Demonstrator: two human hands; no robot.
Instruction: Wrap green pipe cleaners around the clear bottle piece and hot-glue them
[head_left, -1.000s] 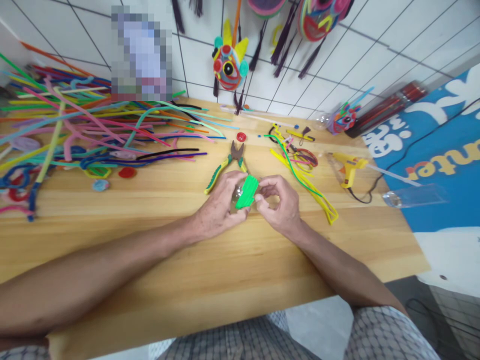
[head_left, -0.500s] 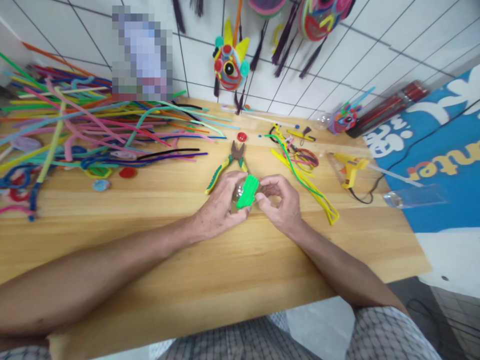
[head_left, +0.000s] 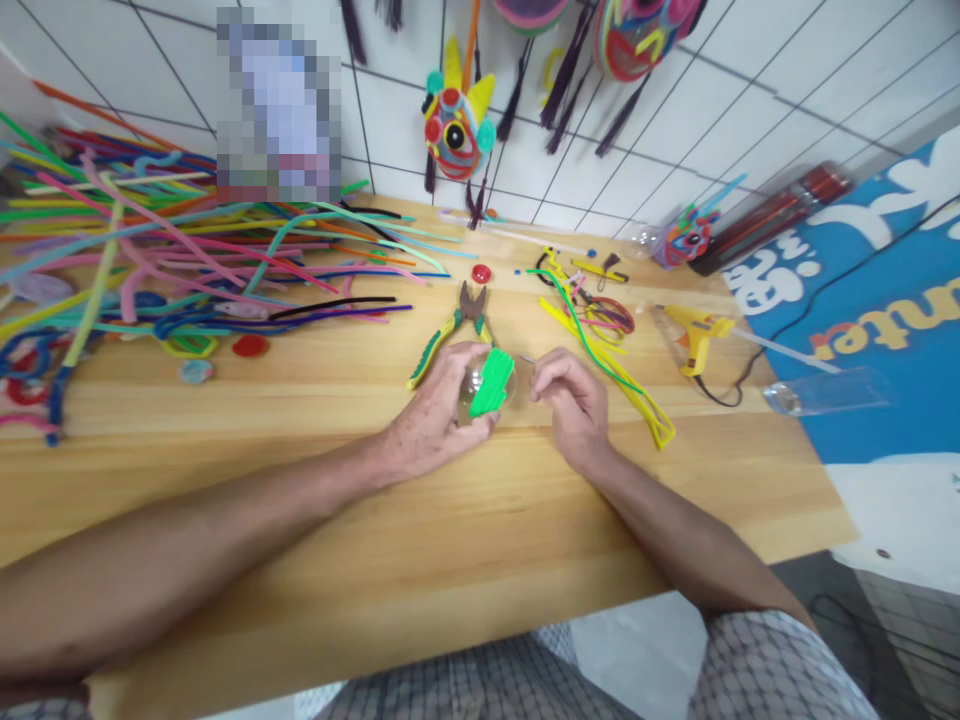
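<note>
Head view shows left hand point(head_left: 429, 418) over wooden table point(head_left: 450, 550), tiled wall point(head_left: 720, 110) behind.

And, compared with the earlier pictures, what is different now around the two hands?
The right hand has drawn away rightward from the green patch on the clear ball, leaving a gap; a thin dark piece, too small to identify, now shows in its grip. The left hand still holds the ball; the pliers and hot glue gun stayed put.
</note>
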